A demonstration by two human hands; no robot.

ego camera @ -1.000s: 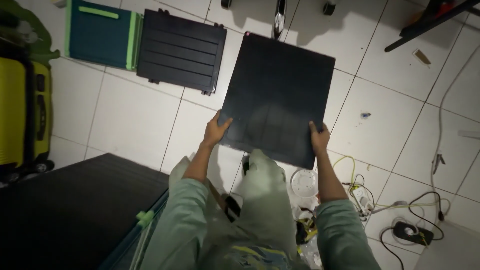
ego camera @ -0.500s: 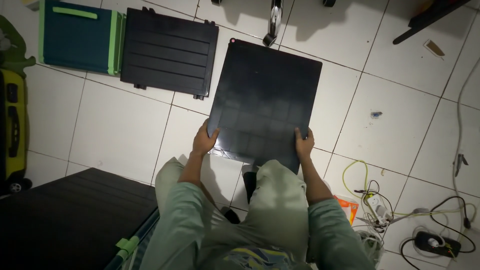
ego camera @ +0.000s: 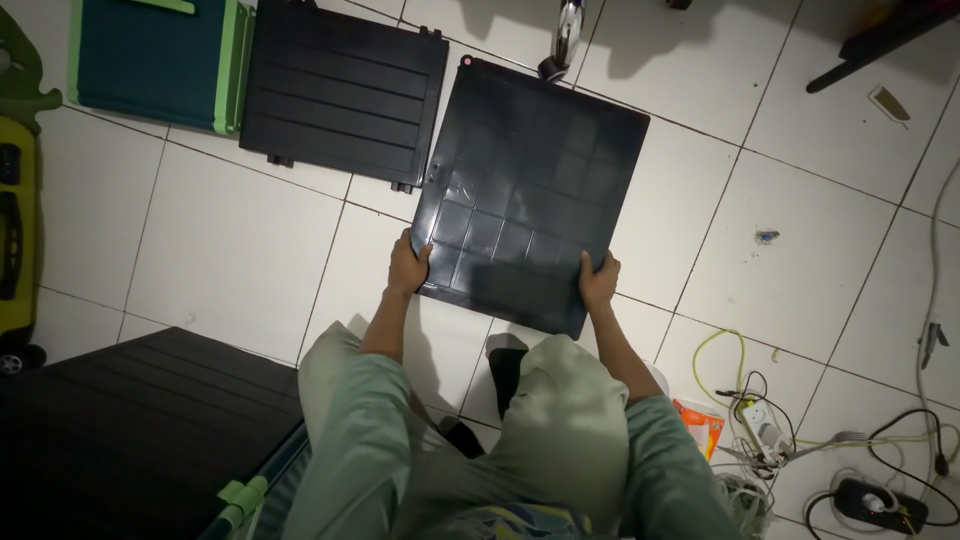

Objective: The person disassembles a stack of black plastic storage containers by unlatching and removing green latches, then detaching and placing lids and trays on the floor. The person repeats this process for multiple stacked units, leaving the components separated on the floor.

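I hold a large square black panel [ego camera: 530, 190] with a grid of ribs over the white tiled floor. My left hand [ego camera: 407, 268] grips its near left corner and my right hand [ego camera: 597, 282] grips its near right edge. The panel's far end reaches toward a chrome chair leg [ego camera: 563, 35]. Just left of it lies a second black panel with long slats [ego camera: 345, 90], flat on the tiles.
A teal box with green trim [ego camera: 155, 60] lies at the far left beside the slatted panel. A yellow suitcase [ego camera: 15, 220] stands at the left edge. A big dark slab [ego camera: 130, 430] fills the near left. Cables and a power strip [ego camera: 760, 430] lie at the near right.
The panel has moved down and away from me, toward the floor beside the slatted panel. Its ribbed grid now catches the light. Both hands kept their grip.
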